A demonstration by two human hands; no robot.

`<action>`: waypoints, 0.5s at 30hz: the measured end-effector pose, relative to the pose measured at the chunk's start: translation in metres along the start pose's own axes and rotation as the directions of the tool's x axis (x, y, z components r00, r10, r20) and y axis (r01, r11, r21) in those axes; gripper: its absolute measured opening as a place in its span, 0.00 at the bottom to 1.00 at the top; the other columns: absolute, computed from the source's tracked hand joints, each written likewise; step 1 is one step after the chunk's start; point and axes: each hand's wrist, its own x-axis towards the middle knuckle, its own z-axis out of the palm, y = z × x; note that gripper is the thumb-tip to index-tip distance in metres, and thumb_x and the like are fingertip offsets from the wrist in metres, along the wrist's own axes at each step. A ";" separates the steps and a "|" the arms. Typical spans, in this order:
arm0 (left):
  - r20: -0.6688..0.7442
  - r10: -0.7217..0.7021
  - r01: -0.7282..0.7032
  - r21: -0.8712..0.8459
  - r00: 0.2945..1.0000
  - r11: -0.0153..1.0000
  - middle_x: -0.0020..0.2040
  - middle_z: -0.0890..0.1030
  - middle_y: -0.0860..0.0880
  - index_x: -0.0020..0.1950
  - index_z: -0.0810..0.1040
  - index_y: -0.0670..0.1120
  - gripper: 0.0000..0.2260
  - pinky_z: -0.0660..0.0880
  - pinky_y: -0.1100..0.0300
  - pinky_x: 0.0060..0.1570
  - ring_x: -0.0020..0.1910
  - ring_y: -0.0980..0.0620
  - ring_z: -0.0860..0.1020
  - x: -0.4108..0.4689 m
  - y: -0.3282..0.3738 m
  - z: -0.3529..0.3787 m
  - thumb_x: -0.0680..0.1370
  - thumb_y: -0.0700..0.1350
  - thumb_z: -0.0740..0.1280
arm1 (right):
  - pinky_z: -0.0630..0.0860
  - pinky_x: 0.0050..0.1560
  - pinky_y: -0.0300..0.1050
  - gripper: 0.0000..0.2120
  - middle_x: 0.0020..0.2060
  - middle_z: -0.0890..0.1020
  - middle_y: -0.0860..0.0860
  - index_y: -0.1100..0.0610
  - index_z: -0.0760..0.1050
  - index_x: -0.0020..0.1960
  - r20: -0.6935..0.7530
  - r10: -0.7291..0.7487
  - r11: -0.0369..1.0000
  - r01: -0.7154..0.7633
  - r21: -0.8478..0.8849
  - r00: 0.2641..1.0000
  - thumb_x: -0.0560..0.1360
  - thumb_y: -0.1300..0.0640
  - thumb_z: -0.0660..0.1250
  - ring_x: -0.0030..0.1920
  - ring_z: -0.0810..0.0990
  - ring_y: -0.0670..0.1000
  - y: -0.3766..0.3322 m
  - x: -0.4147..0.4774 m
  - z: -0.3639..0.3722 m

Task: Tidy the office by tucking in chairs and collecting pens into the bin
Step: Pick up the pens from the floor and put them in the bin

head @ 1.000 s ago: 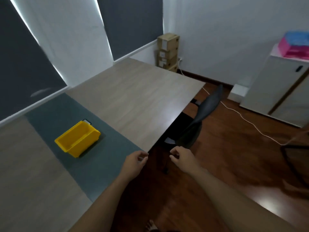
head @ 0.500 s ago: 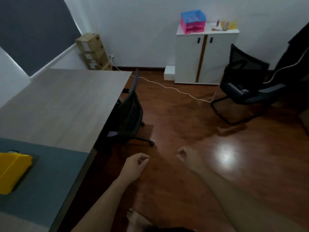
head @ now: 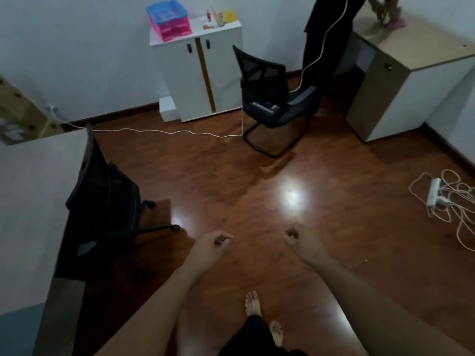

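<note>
Hands first: the left hand [head: 210, 246] and the right hand [head: 303, 238] hang out in front over the wooden floor [head: 334, 201], both with fingers loosely curled in and holding nothing. The step in hand looks like reaching the next chair to tuck in. Of the 2 chairs in view, the swivel chair [head: 102, 199] already sits pushed against the desk [head: 33, 196] at the left, its seat under the top. The mesh-back chair [head: 267, 98] stands out in the open near the white cabinet [head: 200, 73], well apart from any desk, so it seems the one to deal with. To do it well, walk around it, take its backrest with both hands, and steer clear of the white cable [head: 167, 131] running along the floor beside its sled base. That chair is black, with a see-through mesh back and a padded seat. No pens or bin show here.
</note>
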 end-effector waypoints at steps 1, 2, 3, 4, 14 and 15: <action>0.016 0.013 -0.013 0.006 1.000 1.000 0.60 0.85 0.57 0.64 0.85 0.54 0.10 0.74 0.67 0.53 0.57 0.57 0.82 0.010 0.006 0.005 0.86 0.50 0.67 | 0.74 0.51 0.43 0.10 0.52 0.87 0.54 0.58 0.84 0.57 -0.019 0.023 1.000 -0.023 0.012 1.000 0.79 0.54 0.73 0.53 0.84 0.55 0.009 0.001 -0.004; 0.027 0.025 -0.025 0.010 0.999 1.000 0.59 0.85 0.57 0.64 0.85 0.54 0.09 0.73 0.70 0.51 0.57 0.58 0.82 0.021 0.011 0.009 0.86 0.49 0.67 | 0.74 0.50 0.43 0.10 0.51 0.87 0.54 0.58 0.84 0.56 -0.035 0.048 0.999 -0.047 0.021 0.998 0.78 0.54 0.74 0.52 0.84 0.55 0.017 0.002 -0.009; 0.039 0.039 -0.040 0.017 0.998 0.999 0.58 0.85 0.57 0.63 0.85 0.54 0.09 0.72 0.72 0.49 0.56 0.58 0.82 0.031 0.017 0.014 0.85 0.49 0.68 | 0.75 0.50 0.44 0.10 0.50 0.87 0.54 0.58 0.84 0.55 -0.050 0.073 0.997 -0.071 0.032 0.996 0.77 0.54 0.75 0.51 0.85 0.55 0.026 0.003 -0.014; 0.053 0.053 -0.055 0.024 0.997 0.998 0.58 0.85 0.57 0.63 0.85 0.53 0.09 0.72 0.74 0.48 0.56 0.58 0.82 0.042 0.023 0.018 0.85 0.48 0.68 | 0.76 0.50 0.45 0.10 0.48 0.87 0.54 0.58 0.85 0.54 -0.066 0.099 0.994 -0.096 0.049 0.993 0.76 0.54 0.76 0.49 0.85 0.54 0.034 0.004 -0.019; 0.163 0.158 -0.163 0.021 0.974 0.986 0.55 0.88 0.55 0.60 0.87 0.50 0.09 0.70 0.79 0.46 0.53 0.57 0.83 0.156 0.079 0.057 0.83 0.43 0.69 | 0.69 0.45 0.41 0.10 0.47 0.87 0.54 0.59 0.85 0.54 -0.125 0.238 0.970 -0.230 0.076 0.963 0.75 0.56 0.75 0.47 0.83 0.54 0.087 0.051 -0.068; 0.170 0.158 -0.165 0.029 0.973 0.986 0.55 0.88 0.56 0.59 0.87 0.51 0.08 0.69 0.79 0.46 0.53 0.57 0.84 0.168 0.082 0.061 0.83 0.44 0.70 | 0.69 0.45 0.41 0.09 0.47 0.87 0.55 0.59 0.85 0.54 -0.135 0.246 0.969 -0.238 0.072 0.960 0.75 0.56 0.74 0.48 0.84 0.55 0.091 0.058 -0.070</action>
